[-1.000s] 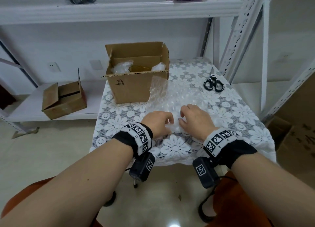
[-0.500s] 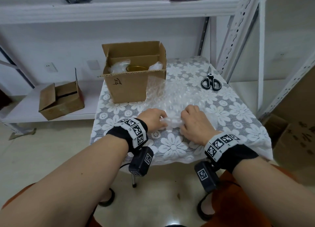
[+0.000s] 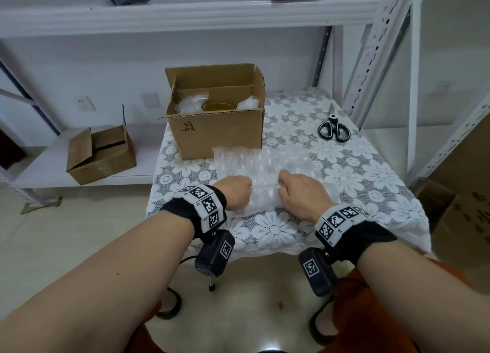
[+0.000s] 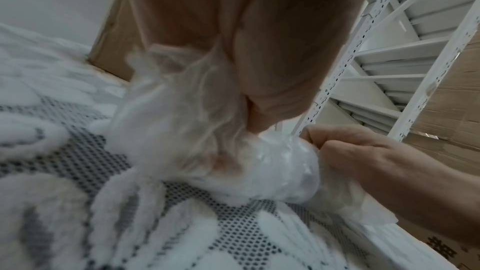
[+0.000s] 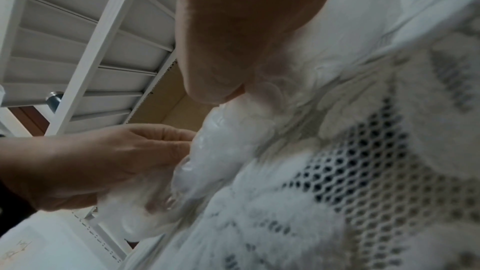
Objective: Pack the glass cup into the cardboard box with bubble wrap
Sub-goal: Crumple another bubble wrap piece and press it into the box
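An open cardboard box [image 3: 217, 129] stands at the table's far left. Inside it shows a gold-rimmed glass cup [image 3: 217, 105] between wads of bubble wrap. A clear sheet of bubble wrap [image 3: 265, 167] lies on the lace cloth in front of the box. My left hand [image 3: 236, 194] and right hand [image 3: 299, 190] both grip its near edge with curled fingers, rolling it up. In the left wrist view the rolled wrap [image 4: 272, 163] runs between my left hand [image 4: 249, 81] and my right hand [image 4: 363, 157]. The right wrist view shows the same roll [image 5: 223, 143].
Black-handled scissors [image 3: 333, 128] lie at the table's far right. A small cardboard box [image 3: 100, 153] sits on a low shelf to the left. White metal shelving [image 3: 371, 60] stands behind and right of the table. More cardboard boxes [image 3: 466, 214] stand on the floor at right.
The far part of the sheet, raised against the box before, now lies flat on the table. Both hands have stayed on its near edge.
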Demonstrator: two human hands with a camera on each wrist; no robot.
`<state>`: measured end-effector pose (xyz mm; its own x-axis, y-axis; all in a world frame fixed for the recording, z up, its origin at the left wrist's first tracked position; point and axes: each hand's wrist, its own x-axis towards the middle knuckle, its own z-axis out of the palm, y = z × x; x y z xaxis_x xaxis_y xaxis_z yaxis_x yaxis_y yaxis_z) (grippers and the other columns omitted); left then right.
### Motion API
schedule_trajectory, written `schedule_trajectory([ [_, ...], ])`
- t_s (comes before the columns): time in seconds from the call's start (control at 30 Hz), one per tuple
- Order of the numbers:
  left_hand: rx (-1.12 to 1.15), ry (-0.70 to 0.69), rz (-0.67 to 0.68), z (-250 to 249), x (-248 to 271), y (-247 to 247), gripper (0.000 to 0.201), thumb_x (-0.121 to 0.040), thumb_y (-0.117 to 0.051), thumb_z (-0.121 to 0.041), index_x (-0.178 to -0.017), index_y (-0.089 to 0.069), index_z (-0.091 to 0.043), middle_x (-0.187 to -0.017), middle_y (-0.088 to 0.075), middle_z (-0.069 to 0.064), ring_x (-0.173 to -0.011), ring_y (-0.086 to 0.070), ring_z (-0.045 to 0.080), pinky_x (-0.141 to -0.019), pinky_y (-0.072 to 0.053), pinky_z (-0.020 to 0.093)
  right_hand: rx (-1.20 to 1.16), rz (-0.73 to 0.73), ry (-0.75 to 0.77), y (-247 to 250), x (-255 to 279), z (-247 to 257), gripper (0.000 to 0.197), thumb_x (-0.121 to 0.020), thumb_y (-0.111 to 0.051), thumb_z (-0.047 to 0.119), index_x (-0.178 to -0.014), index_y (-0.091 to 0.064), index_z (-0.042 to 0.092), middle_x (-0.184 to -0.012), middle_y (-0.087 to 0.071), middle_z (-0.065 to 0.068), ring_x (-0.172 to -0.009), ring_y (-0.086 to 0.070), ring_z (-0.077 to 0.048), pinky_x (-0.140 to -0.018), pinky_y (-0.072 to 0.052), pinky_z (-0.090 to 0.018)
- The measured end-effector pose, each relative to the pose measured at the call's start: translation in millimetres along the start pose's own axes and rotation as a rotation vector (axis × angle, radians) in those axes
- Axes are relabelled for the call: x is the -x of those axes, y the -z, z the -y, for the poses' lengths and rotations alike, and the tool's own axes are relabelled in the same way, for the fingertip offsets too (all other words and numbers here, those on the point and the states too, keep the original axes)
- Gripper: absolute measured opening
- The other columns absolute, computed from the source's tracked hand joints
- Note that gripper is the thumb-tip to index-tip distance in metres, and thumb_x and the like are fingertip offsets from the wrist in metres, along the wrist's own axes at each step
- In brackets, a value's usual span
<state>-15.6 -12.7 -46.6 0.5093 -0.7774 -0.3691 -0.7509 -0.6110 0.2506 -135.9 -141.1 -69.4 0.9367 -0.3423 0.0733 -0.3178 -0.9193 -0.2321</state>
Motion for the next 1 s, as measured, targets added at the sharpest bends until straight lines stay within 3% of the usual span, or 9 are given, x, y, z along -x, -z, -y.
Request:
schedule_trajectory([
  [0.17, -0.033, 0.047, -0.074, 5.1, 0.0, 2.3, 0.031, -0.101, -0.034, -0.029, -0.102, -0.056, -0.008, -0.094, -0.056, 0.005, -0.083, -0.052, 0.02, -0.072, -0.04, 0.03, 0.022, 0.071, -0.001, 0.3, -6.9, 2.1, 0.02, -0.096, -0.03, 0.021, -0.093, -0.047, 0.011, -0.074, -0.054, -0.003, -0.066, -0.052, -0.023, -0.061, -0.037, -0.031],
  [0.27, -0.047, 0.089, -0.242, 10.0, 3.5, 0.7, 0.022, -0.096, -0.048, -0.031, -0.1, -0.056, -0.011, -0.096, -0.061, 0.004, -0.087, -0.058, 0.021, -0.076, -0.049, 0.033, 0.054, 0.084, -0.024, -2.0, -11.5, 0.3, 0.024, -0.097, -0.03, 0.023, -0.094, -0.049, 0.009, -0.078, -0.055, -0.004, -0.07, -0.052, -0.023, -0.063, -0.039, -0.032],
  [0.37, -0.053, -0.037, -0.507, 10.8, 4.7, -2.2, 0.005, -0.09, -0.057, -0.014, -0.094, -0.06, -0.014, -0.093, -0.06, 0.0, -0.089, -0.058, 0.018, -0.074, -0.048, 0.027, 0.112, 0.078, -0.027, -4.7, -15.7, -3.4, 0.03, -0.098, -0.03, 0.025, -0.106, -0.053, 0.007, -0.096, -0.056, -0.008, -0.088, -0.051, -0.023, -0.075, -0.043, -0.034],
  [0.43, 0.011, -0.151, -0.565, 4.8, 6.2, -1.8, 0.009, -0.088, -0.055, -0.01, -0.09, -0.061, -0.017, -0.091, -0.061, -0.003, -0.084, -0.058, 0.015, -0.07, -0.047, 0.025, 0.144, 0.055, -0.025, -6.8, -17.8, -4.7, 0.029, -0.097, -0.033, 0.025, -0.11, -0.052, 0.008, -0.106, -0.055, -0.01, -0.096, -0.049, -0.025, -0.083, -0.043, -0.036],
  [0.53, 0.089, -0.243, -0.487, -6.6, 9.1, -4.3, 0.009, -0.087, -0.06, -0.026, -0.093, -0.059, -0.02, -0.094, -0.058, -0.006, -0.087, -0.057, 0.013, -0.074, -0.048, 0.027, 0.121, 0.007, -0.013, -8.5, -18.8, -5.0, 0.026, -0.096, -0.036, 0.022, -0.11, -0.051, 0.007, -0.109, -0.054, -0.011, -0.099, -0.047, -0.025, -0.085, -0.04, -0.035],
  [0.63, 0.07, -0.222, -0.321, -6.0, 6.2, -11.5, 0.036, -0.077, -0.072, -0.041, -0.103, -0.053, -0.025, -0.104, -0.051, -0.006, -0.093, -0.049, 0.012, -0.077, -0.041, 0.025, 0.067, -0.098, 0.028, -10.1, -17.6, -5.1, 0.016, -0.093, -0.043, 0.015, -0.102, -0.053, 0.007, -0.1, -0.054, -0.009, -0.093, -0.045, -0.023, -0.083, -0.042, -0.035],
  [0.7, 0.059, -0.18, -0.262, -2.7, 3.9, -13.6, 0.042, -0.075, -0.074, -0.039, -0.107, -0.049, -0.027, -0.11, -0.051, -0.004, -0.096, -0.05, 0.016, -0.079, -0.04, 0.026, 0.078, -0.234, 0.059, -11.1, -16.0, -4.4, 0.006, -0.084, -0.055, 0.003, -0.089, -0.056, 0.006, -0.087, -0.055, -0.009, -0.082, -0.047, -0.025, -0.072, -0.045, -0.037],
  [0.8, 0.067, -0.156, -0.257, -0.4, 1.1, -15.4, 0.041, -0.076, -0.074, -0.036, -0.107, -0.047, -0.029, -0.112, -0.053, -0.002, -0.097, -0.053, 0.019, -0.079, -0.041, 0.027, 0.114, -0.38, 0.089, -11.0, -14.3, -1.5, 0.019, -0.069, -0.066, -0.011, -0.076, -0.057, 0.004, -0.073, -0.053, -0.009, -0.067, -0.047, -0.026, -0.056, -0.041, -0.033],
  [1.0, 0.116, -0.129, -0.26, -0.2, -0.1, -14.2, 0.04, -0.079, -0.071, -0.037, -0.11, -0.048, -0.027, -0.113, -0.055, 0.001, -0.095, -0.055, 0.02, -0.081, -0.048, 0.032, 0.079, -0.381, 0.226, -9.6, -9.3, 5.9, 0.008, -0.087, -0.056, 0.014, -0.083, -0.055, 0.008, -0.081, -0.051, -0.005, -0.072, -0.048, -0.02, -0.054, -0.031, -0.025],
])
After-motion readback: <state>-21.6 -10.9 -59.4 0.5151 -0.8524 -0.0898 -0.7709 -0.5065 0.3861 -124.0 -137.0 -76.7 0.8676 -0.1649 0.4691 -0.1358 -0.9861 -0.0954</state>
